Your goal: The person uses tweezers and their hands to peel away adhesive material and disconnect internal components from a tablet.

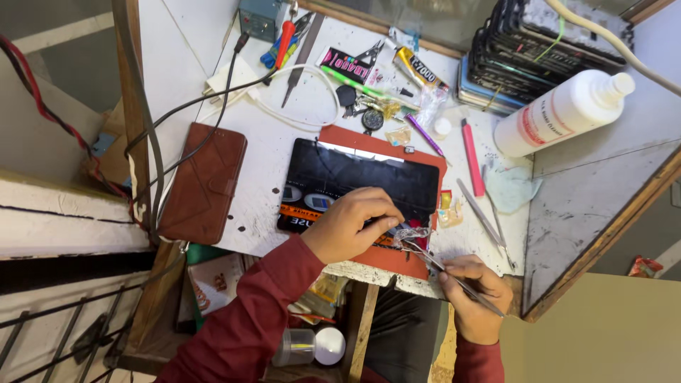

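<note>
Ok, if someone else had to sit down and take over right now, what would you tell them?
Left hand: pressing down on the black mat over the small part at its lower right corner.
Right hand: grip on metal tweezers, tips at that crinkly part.
Nearby: spare tweezers and pink tool to the right, white bottle behind, brown wallet case on the left.
Done: part pinned and tweezers on it.
Left: it is not yet lifted clear.

One white bottle, one brown wallet case, two glue tubes.
</note>
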